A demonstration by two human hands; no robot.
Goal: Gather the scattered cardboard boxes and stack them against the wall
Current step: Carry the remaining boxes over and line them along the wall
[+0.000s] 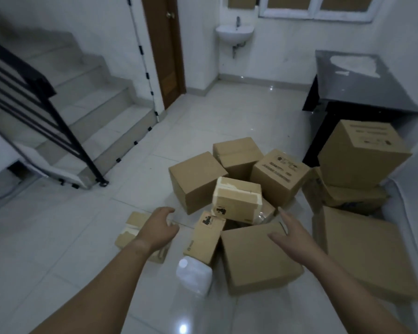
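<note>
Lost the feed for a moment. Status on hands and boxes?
Left hand open, empty; right hand open over flat brown cardboard box. Boxes scattered on floor. White plastic jug beside it, in the way.

Cardboard boxes (198,180) on tiled floor (65,237)

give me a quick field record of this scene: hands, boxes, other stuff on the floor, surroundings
left hand: left hand open, empty, above a flattened box
right hand: right hand open, over the flat box, holding nothing
loose boxes: cluster on the tiled floor, including a taped box lying on others
stacked: top box tilted on a pile by the black table
other: white plastic jug beside the boxes
surroundings: stairs, door, wall sink
</note>
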